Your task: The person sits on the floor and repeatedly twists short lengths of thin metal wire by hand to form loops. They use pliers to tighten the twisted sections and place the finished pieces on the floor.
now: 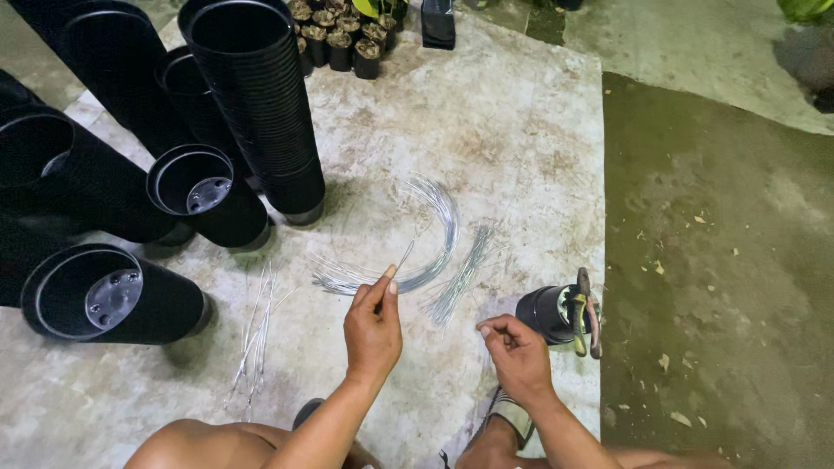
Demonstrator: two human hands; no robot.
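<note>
My left hand (pixel 373 326) pinches a thin silver wire (pixel 405 254) between thumb and fingers, just below a curved bundle of long wires (pixel 439 230) on the concrete floor. My right hand (pixel 516 347) is beside it, fingers curled together, and any wire between them is too thin to make out. A bundle of short straight wires (pixel 460 276) lies between the two hands and the curved bundle. More cut wires (pixel 254 334) lie to the left of my left hand.
Tall stacks of black plastic pots (pixel 256 104) stand and lie at the left, one lying pot stack (pixel 95 295) nearest. A small black pot with pliers (pixel 584 313) on it sits right of my right hand. Small potted seedlings (pixel 343 35) stand at the back.
</note>
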